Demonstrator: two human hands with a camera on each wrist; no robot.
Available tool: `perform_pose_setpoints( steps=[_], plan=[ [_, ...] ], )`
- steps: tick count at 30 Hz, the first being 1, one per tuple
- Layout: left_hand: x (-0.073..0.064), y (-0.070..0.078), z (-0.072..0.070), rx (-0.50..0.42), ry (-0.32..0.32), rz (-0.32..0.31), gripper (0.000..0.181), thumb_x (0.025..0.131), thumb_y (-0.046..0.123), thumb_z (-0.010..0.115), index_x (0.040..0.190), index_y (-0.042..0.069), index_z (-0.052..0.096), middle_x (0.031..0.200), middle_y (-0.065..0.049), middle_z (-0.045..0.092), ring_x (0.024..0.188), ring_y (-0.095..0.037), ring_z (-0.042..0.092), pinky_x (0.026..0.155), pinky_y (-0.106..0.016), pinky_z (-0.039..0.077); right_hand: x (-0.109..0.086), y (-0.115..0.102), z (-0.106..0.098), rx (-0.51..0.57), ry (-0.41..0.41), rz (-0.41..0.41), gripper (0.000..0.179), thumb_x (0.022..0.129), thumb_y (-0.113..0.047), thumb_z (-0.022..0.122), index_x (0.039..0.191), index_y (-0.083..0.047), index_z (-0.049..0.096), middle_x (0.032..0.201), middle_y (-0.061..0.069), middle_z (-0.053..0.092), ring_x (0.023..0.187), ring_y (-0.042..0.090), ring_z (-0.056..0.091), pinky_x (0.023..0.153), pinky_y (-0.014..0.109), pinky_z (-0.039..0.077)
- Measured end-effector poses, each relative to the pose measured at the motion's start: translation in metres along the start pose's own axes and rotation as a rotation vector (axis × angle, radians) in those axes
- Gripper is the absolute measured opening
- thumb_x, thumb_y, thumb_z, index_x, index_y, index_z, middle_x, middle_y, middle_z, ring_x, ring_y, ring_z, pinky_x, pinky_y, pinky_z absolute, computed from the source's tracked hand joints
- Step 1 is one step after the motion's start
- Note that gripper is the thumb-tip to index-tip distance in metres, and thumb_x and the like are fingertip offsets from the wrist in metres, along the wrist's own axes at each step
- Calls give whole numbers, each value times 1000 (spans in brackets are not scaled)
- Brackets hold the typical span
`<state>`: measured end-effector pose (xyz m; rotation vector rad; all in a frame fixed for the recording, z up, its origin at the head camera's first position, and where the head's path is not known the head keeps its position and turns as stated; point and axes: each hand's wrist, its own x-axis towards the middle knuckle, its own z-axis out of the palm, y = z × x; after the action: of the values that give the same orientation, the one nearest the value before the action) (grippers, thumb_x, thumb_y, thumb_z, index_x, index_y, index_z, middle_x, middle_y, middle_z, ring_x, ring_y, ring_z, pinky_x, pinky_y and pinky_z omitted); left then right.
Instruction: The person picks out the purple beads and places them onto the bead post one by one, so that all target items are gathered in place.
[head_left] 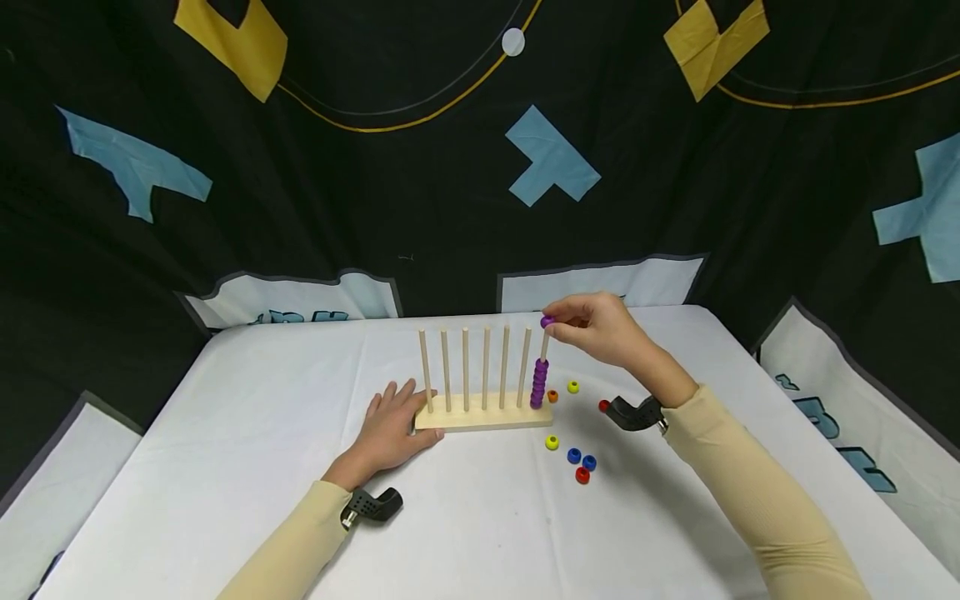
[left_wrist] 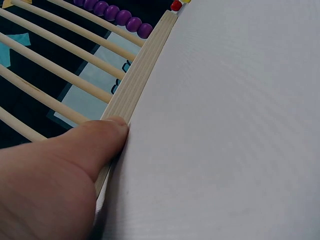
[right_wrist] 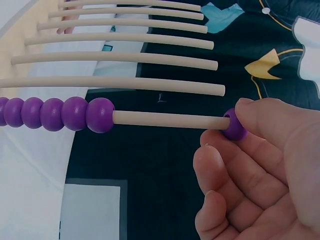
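A wooden base (head_left: pixel 483 421) with a row of several upright pegs (head_left: pixel 466 371) stands on the table. Purple beads (head_left: pixel 538 383) are stacked on the lower part of the rightmost peg. My right hand (head_left: pixel 600 329) pinches one more purple bead (right_wrist: pixel 237 125) between thumb and fingers, right at that peg's tip; in the right wrist view the tip meets the bead's hole. My left hand (head_left: pixel 390 429) rests at the base's left end, fingers spread, with the thumb (left_wrist: pixel 107 137) along its front edge. The other pegs carry no beads.
Loose beads lie near the base's right end: an orange bead (head_left: pixel 552 396), yellow beads (head_left: pixel 573 387), blue beads (head_left: pixel 574 456) and red beads (head_left: pixel 582 475). One red bead (head_left: pixel 603 406) lies under the right wrist camera (head_left: pixel 633 414). A dark patterned cloth hangs behind the white table (head_left: pixel 262 433).
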<state>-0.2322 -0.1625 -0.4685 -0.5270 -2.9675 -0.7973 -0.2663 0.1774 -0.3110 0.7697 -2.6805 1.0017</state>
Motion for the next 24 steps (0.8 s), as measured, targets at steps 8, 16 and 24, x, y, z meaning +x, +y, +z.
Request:
perform_pose_setpoints(
  steps=[8, 16, 24],
  plan=[
    [-1, 1, 0, -7, 6, 0, 67, 93, 40, 69, 149, 7, 51, 161, -32, 33, 152, -58, 17, 119, -73, 12, -2, 2, 3, 12, -1, 24, 27, 94, -13, 72, 118, 1, 73, 106, 13, 78, 88, 23, 71, 75, 24, 58],
    [-2, 0, 2, -12, -5, -10, 68, 92, 40, 69, 149, 8, 51, 162, -31, 32, 152, -57, 15, 120, -73, 11, -6, 6, 5, 18, -4, 34, 24, 94, -13, 72, 115, -1, 75, 104, 12, 79, 86, 21, 71, 75, 23, 57],
    [-1, 1, 1, -17, -8, -9, 68, 92, 41, 69, 149, 8, 51, 162, -31, 31, 153, -58, 15, 120, -73, 11, -5, 6, 3, 16, -9, 22, 24, 95, -13, 73, 115, -1, 75, 105, 13, 79, 84, 21, 70, 74, 24, 58]
  ],
)
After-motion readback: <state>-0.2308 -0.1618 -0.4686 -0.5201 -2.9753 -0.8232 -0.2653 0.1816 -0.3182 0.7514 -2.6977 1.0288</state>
